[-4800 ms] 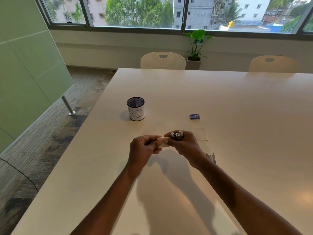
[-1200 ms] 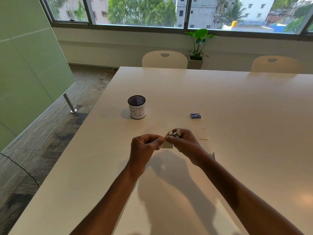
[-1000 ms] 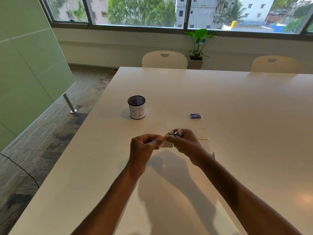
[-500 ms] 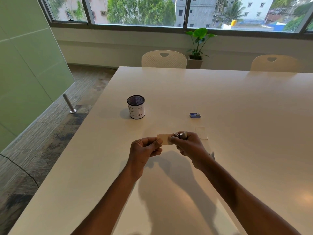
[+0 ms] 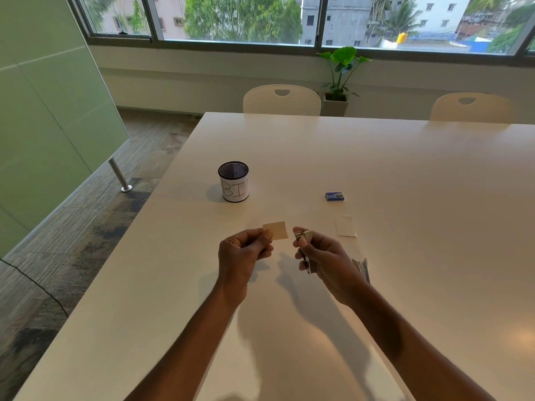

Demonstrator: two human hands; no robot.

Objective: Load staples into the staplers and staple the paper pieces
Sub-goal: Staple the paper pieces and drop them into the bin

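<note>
Table (image 5: 405,183): white, carries everything in view. Mesh cup (image 5: 234,182), marked "BI", stands beyond and left of my hands.

Left hand (image 5: 241,254): thumb and curled fingers pinch 1 small paper piece (image 5: 277,230) by its near edge, held up off the table.

Right hand (image 5: 325,257): fingers wrapped round a small stapler (image 5: 304,240), its nose toward the paper. The 2 are near but apart.

Loose paper piece (image 5: 345,226) lies flat just beyond the right hand, blue staple box (image 5: 334,196) further on. Metallic item (image 5: 362,269) behind the right wrist: cannot identify.

Judgement: stapling step in hand. Whether the held piece already carries a staple, cannot tell. Next move needs the paper edge fed squarely into the stapler mouth, then a firm squeeze.
</note>
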